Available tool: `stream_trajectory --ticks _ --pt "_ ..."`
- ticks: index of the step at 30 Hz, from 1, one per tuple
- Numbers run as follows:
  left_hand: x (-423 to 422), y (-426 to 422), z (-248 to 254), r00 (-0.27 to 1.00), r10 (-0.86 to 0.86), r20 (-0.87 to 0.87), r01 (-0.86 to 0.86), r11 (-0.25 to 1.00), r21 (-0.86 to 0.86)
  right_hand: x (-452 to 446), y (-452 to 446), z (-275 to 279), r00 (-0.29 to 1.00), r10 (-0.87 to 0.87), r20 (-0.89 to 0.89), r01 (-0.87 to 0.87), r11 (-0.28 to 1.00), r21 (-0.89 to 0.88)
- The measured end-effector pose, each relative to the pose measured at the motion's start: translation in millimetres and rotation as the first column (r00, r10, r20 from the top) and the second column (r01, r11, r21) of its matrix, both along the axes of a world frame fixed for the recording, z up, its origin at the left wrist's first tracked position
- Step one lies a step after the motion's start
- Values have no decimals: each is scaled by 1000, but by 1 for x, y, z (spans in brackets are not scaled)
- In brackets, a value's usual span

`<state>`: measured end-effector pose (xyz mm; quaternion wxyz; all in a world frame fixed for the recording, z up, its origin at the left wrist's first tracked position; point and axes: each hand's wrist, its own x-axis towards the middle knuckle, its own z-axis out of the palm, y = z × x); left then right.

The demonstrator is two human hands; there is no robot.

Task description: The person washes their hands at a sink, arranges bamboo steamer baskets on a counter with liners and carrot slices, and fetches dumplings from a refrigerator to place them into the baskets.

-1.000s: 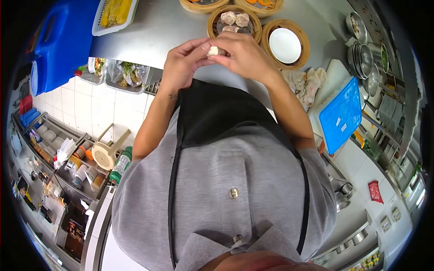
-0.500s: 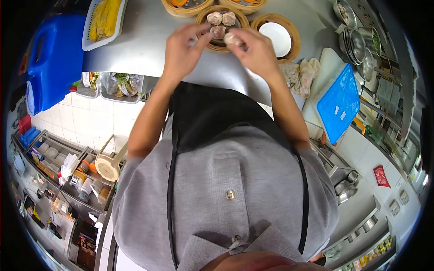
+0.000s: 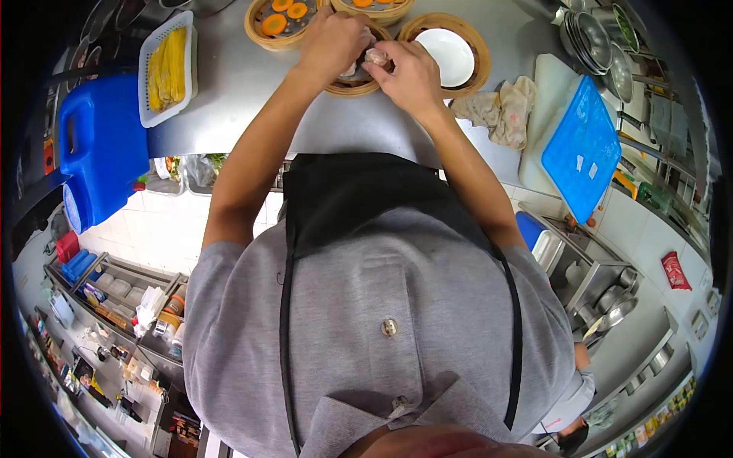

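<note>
My right hand point(image 3: 411, 75) pinches a pale pink siu mai dumpling point(image 3: 376, 56) at the right side of a round bamboo steamer point(image 3: 353, 90). My left hand point(image 3: 334, 42) reaches over the same steamer from the left. Its fingers are curled down inside against the dumplings, and their tips are hidden, so what they grip cannot be made out. More dumplings sit in this steamer, mostly covered by my hands. To the left stands a second bamboo steamer with orange carrot slices point(image 3: 274, 25). On the right, another steamer point(image 3: 481, 72) holds a white round plate point(image 3: 446, 57).
A white basket point(image 3: 191, 91) of yellow food and a blue jug point(image 3: 107, 153) stand at the left. A crumpled cloth point(image 3: 513, 113), a white board point(image 3: 538, 145) and a blue board point(image 3: 584, 153) lie right. Metal bowls point(image 3: 592, 49) are stacked behind. Someone's sleeve point(image 3: 573, 401) shows lower right.
My left hand has moved from the steamer's near left edge to over it, covering the dumplings. My right hand still holds its dumpling, now closer in. The view has shifted slightly.
</note>
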<state>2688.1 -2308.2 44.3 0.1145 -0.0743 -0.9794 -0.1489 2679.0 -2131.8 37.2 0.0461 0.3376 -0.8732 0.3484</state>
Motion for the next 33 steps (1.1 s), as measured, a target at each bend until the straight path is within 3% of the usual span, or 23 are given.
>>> stream_trajectory --ticks 3,6,8,10,14,17,21,22,26,29,30,32,33 --pt "3 4 2 997 78 -17 -78 997 4 0 -4 -5 1000 -16 -14 16 999 -41" --pt "3 -5 6 986 115 117 -133 979 157 2 -8 -8 998 -34 -55 30 997 -64" --pt "6 -20 6 963 109 245 -232 795 560 4 -9 -11 997 -49 -66 45 997 -58" --pt "12 -36 0 981 115 154 -182 813 553 6 -10 -13 989 -25 -146 43 992 120" --pt "28 -45 -4 985 146 -94 -92 898 430 7 -7 -1 996 13 -88 6 977 212" --pt "37 -42 -5 975 207 -80 -147 872 467 6 -4 -8 992 47 -117 -38 996 76" --pt "44 -36 0 975 222 8 -206 891 404 8 -1 -16 979 73 -191 -31 976 214" --pt "46 -35 -1 975 219 -37 -184 891 414 12 -1 -13 976 69 -206 -11 963 270" --pt "45 -38 -8 971 194 -143 -113 889 443 21 -3 0 979 -36 -200 82 971 224" --pt "46 -36 -5 958 227 -173 -136 896 423 24 -4 2 985 31 -167 24 948 316" --pt "45 -33 -2 966 181 -182 -88 900 428 26 6 8 984 -16 -177 73 945 319" --pt "45 -27 8 962 178 -207 -84 915 395 29 28 23 972 -113 -205 136 985 102" --pt "48 -19 16 968 133 -214 -38 916 400 28 52 17 938 -231 -259 265 959 104"
